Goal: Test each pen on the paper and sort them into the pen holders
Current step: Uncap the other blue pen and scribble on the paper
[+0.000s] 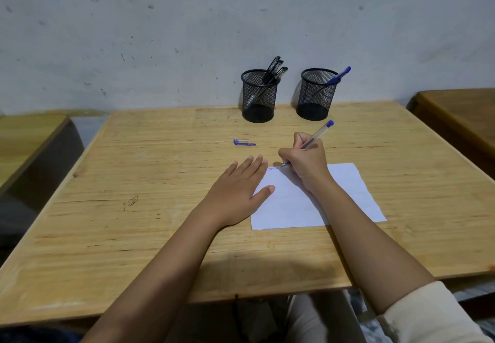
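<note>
My right hand [305, 160] grips a clear blue pen [320, 132] with its tip on the top left corner of the white paper [345, 195], where blue scribbles show. My left hand [238, 190] lies flat and open, fingers spread, its thumb on the paper's left edge. A blue pen cap [244, 143] lies on the table beyond my left hand. Two black mesh pen holders stand at the back: the left holder [258, 96] has black pens [274, 71] in it, the right holder [317, 93] has one blue pen [338, 76].
The wooden table [150, 182] stands against a grey wall. Another wooden table [460, 117] is at the right and a lower one [24, 139] at the left. A small ink mark [130, 202] is on the tabletop.
</note>
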The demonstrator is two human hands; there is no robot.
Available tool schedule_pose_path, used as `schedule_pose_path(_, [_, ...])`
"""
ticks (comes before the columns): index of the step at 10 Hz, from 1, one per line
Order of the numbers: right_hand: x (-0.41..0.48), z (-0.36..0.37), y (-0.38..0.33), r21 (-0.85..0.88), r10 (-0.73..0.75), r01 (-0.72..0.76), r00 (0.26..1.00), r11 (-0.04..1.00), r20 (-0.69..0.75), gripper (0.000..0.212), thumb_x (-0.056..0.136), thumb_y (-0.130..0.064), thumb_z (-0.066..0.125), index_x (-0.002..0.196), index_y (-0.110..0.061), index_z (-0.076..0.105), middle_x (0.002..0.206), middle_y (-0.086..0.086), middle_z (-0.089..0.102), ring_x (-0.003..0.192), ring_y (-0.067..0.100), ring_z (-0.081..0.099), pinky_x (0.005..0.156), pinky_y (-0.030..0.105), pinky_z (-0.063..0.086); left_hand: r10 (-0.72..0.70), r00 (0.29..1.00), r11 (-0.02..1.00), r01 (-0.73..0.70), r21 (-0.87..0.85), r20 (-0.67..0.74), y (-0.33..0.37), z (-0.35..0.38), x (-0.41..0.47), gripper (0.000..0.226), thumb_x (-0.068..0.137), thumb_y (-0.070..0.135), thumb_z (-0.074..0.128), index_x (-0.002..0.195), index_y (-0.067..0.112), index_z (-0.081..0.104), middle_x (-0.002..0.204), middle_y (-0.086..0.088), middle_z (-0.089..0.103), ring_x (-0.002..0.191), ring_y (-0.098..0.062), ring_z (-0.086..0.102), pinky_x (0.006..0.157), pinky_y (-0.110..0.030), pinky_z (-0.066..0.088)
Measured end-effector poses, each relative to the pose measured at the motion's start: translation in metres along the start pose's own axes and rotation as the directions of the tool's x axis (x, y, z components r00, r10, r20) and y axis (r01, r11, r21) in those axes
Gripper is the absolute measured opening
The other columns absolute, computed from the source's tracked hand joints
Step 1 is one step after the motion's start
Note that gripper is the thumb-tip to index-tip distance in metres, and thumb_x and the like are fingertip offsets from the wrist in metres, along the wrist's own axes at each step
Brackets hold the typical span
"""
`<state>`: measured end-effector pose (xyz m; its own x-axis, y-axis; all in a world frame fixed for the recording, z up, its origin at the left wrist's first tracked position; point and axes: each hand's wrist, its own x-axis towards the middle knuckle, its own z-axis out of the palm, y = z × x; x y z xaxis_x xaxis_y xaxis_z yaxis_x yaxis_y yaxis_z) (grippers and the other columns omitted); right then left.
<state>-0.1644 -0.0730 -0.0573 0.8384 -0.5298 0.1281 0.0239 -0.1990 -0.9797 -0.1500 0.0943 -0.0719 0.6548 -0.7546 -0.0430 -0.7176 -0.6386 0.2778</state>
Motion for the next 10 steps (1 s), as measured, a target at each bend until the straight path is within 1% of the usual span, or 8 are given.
schedule_pose_path(2, [-0.002, -0.002, -0.002, -0.008, -0.014, 0.014, 0.999, 1.0, 0.043, 0.029, 0.063, 0.01, 0.058, 0.055, -0.007, 0.036, 0.057, 0.009, 0.025, 0.053, 0.016, 0.028, 0.049, 0.023, 0.028, 0.003, 1.0, 1.0, -0.003, -0.006, 0.0, 0.0, 0.001, 0.001, 0.061, 0.098, 0.05, 0.018, 0.149, 0.024, -0.003, 0.158, 0.01, -0.008, 0.144, -0.004, -0.012, 0.119, -0.03, -0.006])
schedule_pose_path(4, [-0.002, -0.001, -0.006, -0.019, -0.007, 0.008, 1.0, 1.0, 0.015, 0.04, 0.065, 0.01, 0.059, 0.052, -0.012, 0.028, 0.055, 0.006, 0.025, 0.052, 0.014, 0.028, 0.05, 0.023, 0.028, 0.01, 1.0, 1.0, -0.01, -0.006, -0.019, -0.001, 0.001, 0.0, 0.061, 0.098, 0.05, 0.018, 0.149, 0.024, -0.003, 0.158, 0.011, -0.009, 0.144, -0.003, -0.012, 0.118, -0.028, -0.007])
schedule_pose_path(5, [-0.002, -0.003, -0.006, 0.147, 0.045, -0.034, 0.996, 0.989, -0.077, 0.04, 0.065, 0.013, 0.059, 0.051, -0.013, 0.032, 0.047, 0.002, 0.032, 0.046, 0.012, 0.034, 0.047, 0.02, 0.035, 0.011, 1.0, 1.0, -0.011, -0.024, -0.025, -0.001, 0.001, 0.0, 0.061, 0.098, 0.05, 0.018, 0.149, 0.025, -0.002, 0.158, 0.011, -0.008, 0.143, -0.002, -0.012, 0.118, -0.028, -0.007])
schedule_pose_path(6, [-0.004, -0.007, -0.009, 0.44, 0.135, -0.097, 0.989, 0.893, -0.056, 0.037, 0.071, 0.016, 0.06, 0.056, -0.011, 0.041, 0.046, 0.001, 0.047, 0.04, 0.01, 0.044, 0.043, 0.017, 0.041, 0.01, 0.998, 0.998, -0.013, -0.058, -0.055, -0.002, 0.001, -0.001, 0.062, 0.097, 0.05, 0.023, 0.149, 0.024, 0.0, 0.158, 0.011, -0.006, 0.143, -0.001, -0.009, 0.118, -0.026, -0.005])
schedule_pose_path(7, [-0.007, -0.009, -0.016, 0.525, 0.152, -0.149, 0.988, 0.838, 0.038, 0.02, 0.075, 0.012, 0.064, 0.069, -0.005, 0.058, 0.058, 0.006, 0.062, 0.051, 0.011, 0.057, 0.052, 0.016, 0.05, -0.023, 0.99, 0.948, -0.023, -0.317, -0.14, -0.002, -0.003, 0.001, 0.066, 0.095, 0.049, 0.036, 0.15, 0.025, 0.006, 0.158, 0.014, 0.0, 0.143, 0.001, 0.0, 0.119, -0.028, 0.007])
schedule_pose_path(8, [-0.008, -0.011, -0.02, 0.572, 0.155, -0.167, 0.985, 0.803, 0.069, 0.012, 0.077, 0.009, 0.064, 0.085, 0.0, 0.067, 0.07, 0.004, 0.071, 0.067, 0.013, 0.068, 0.06, 0.016, 0.054, -0.138, 0.957, 0.873, -0.004, -0.488, -0.256, -0.011, -0.015, 0.011, 0.062, 0.095, 0.041, 0.045, 0.148, 0.023, 0.019, 0.157, 0.012, 0.01, 0.144, -0.004, 0.011, 0.114, -0.024, 0.014])
schedule_pose_path(9, [-0.007, -0.014, -0.026, 0.6, 0.108, -0.138, 0.99, 0.788, 0.086, 0.018, 0.076, 0.008, 0.066, 0.093, 0.003, 0.067, 0.079, 0.008, 0.073, 0.074, 0.016, 0.07, 0.064, 0.016, 0.055, -0.245, 0.928, 0.919, 0.13, -0.372, -0.282, -0.028, -0.026, 0.03, 0.057, 0.096, 0.028, 0.047, 0.147, 0.016, 0.024, 0.157, 0.004, 0.019, 0.143, -0.011, 0.017, 0.111, -0.021, 0.015])
schedule_pose_path(10, [-0.007, -0.016, -0.032, 0.562, 0.065, -0.129, 0.989, 0.817, 0.133, 0.016, 0.076, 0.007, 0.066, 0.09, 0.0, 0.068, 0.082, 0.01, 0.073, 0.077, 0.017, 0.07, 0.067, 0.017, 0.055, -0.319, 0.909, 0.906, 0.208, -0.368, -0.27, -0.041, -0.031, 0.049, 0.052, 0.096, 0.021, 0.048, 0.144, 0.014, 0.032, 0.153, -0.003, 0.03, 0.14, -0.017, 0.027, 0.113, -0.027, 0.022])
